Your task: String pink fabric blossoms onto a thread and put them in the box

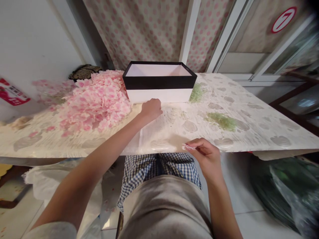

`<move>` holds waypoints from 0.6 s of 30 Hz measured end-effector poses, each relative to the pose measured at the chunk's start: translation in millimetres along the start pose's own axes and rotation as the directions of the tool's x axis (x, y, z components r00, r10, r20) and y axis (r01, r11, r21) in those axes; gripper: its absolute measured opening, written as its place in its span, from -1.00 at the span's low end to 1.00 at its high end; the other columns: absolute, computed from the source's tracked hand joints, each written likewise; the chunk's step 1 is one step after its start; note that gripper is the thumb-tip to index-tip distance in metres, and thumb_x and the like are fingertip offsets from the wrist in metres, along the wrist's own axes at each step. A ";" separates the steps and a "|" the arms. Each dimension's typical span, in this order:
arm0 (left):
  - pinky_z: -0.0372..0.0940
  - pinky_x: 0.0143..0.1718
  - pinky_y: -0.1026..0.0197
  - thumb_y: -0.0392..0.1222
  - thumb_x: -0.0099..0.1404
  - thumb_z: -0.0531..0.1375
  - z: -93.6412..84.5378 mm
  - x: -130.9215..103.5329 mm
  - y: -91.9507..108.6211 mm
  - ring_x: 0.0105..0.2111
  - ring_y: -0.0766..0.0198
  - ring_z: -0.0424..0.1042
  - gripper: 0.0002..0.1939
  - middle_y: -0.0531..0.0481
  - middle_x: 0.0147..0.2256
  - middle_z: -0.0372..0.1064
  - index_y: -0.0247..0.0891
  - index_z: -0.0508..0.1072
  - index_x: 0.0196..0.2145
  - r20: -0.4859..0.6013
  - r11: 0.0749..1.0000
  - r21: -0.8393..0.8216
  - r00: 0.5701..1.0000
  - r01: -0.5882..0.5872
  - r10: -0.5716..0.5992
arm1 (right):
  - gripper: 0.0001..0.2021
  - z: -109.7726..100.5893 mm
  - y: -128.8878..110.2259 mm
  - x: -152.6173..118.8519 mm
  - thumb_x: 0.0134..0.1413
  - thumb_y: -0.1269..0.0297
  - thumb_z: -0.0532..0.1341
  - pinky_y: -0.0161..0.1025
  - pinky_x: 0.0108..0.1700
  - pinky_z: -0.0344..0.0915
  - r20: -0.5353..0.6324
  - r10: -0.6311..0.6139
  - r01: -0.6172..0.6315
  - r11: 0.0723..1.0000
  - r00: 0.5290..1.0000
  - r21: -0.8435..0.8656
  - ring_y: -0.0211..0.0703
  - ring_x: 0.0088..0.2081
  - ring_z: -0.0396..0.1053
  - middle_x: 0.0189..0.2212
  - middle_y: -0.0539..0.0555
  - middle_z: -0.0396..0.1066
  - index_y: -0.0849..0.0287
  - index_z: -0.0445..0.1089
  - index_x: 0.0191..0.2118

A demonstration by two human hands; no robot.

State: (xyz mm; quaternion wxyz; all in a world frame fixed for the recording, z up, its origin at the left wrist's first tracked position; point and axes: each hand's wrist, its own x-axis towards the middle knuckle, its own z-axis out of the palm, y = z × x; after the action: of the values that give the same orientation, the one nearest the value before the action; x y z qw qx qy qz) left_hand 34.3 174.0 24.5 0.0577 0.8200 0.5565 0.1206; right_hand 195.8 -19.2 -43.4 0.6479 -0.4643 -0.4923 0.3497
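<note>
My left hand [151,109] is on the table just in front of a white box with a black rim [159,83]. Its fingers curl downward and in, so whatever they hold, if anything, is hidden. Near the table's front edge, my right hand [205,153] pinches a small pale pink flower petal [188,146] between thumb and fingertips. A big heap of pink artificial petals [97,103] lies to the left of the box. Thin green stem pieces [221,121] form a small pile on the right, and more green pieces [196,93] sit by the box's right side.
A patterned cream tablecloth [259,122] covers the table. Behind it hang a dotted curtain [149,33] and white-framed sliding doors [224,36]. A dark patterned bag [84,71] is at the back left. Green bundles in clear plastic [286,186] stand on the floor at right.
</note>
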 end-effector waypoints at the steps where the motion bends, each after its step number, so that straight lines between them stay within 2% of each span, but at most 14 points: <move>1: 0.31 -0.25 0.09 -0.25 0.11 0.25 -0.3 -0.3 0.2 -0.24 0.03 0.46 -0.90 -0.18 -0.26 0.50 -0.32 0.54 -0.39 0.009 1.000 0.007 1.000 0.007 -0.007 | -0.89 0.4 0.5 0.3 -0.09 0.44 0.37 -0.29 -0.28 0.42 0.001 0.004 -0.004 1.000 1.000 0.002 -0.22 -0.36 0.51 -0.47 -0.04 0.53 0.09 0.46 -0.45; 5: 0.31 -0.25 0.07 -0.33 0.17 0.17 -1.0 -4.6 -1.6 -0.25 0.02 0.46 -0.87 -0.18 -0.30 0.50 -0.31 0.54 -0.40 0.024 1.000 0.022 0.999 0.021 -0.021 | -0.90 1.3 3.6 0.9 -0.08 0.43 0.37 -0.26 -0.24 0.42 0.009 0.011 -0.011 1.000 1.000 -0.001 -0.20 -0.33 0.51 -0.45 -0.02 0.53 0.10 0.46 -0.45; 11: 0.27 -0.11 -0.02 -0.35 0.16 0.17 0.8 -13.9 -0.2 -0.13 -0.05 0.42 -0.85 -0.23 -0.19 0.46 -0.33 0.54 -0.33 -0.033 0.999 -0.026 0.999 0.040 -0.041 | -0.88 -2.1 6.9 0.4 -0.04 0.45 0.35 -0.35 -0.25 0.39 0.041 0.006 -0.006 1.000 0.999 0.018 -0.28 -0.33 0.49 -0.43 -0.06 0.53 0.07 0.47 -0.43; 15: 0.25 -0.11 -0.03 -0.40 0.11 0.20 -2.0 -17.1 -0.5 -0.17 -0.06 0.43 -0.90 -0.22 -0.28 0.48 -0.34 0.53 -0.48 -0.103 0.984 -0.176 0.994 0.013 -0.032 | -0.87 -3.3 8.6 0.8 -0.04 0.47 0.35 -0.36 -0.24 0.38 0.055 0.002 -0.003 1.000 0.998 0.024 -0.29 -0.32 0.49 -0.42 -0.07 0.53 0.06 0.48 -0.42; 18: 0.27 -0.14 0.06 -0.34 0.11 0.24 -8.0 -16.8 -6.7 -0.23 0.04 0.44 -0.90 -0.12 -0.36 0.49 -0.29 0.52 -0.54 -0.187 0.934 -0.355 0.982 -0.040 -0.029 | -0.86 -3.1 9.8 1.1 -0.04 0.47 0.34 -0.37 -0.24 0.38 0.056 0.002 -0.003 1.000 0.998 0.027 -0.30 -0.32 0.49 -0.42 -0.07 0.54 0.05 0.48 -0.41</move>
State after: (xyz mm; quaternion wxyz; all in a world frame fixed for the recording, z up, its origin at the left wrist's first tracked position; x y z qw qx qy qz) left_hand 20.3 160.6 28.4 0.1521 0.7824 0.5258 0.2970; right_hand 199.0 -15.8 -52.6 0.6398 -0.4461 -0.5047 0.3700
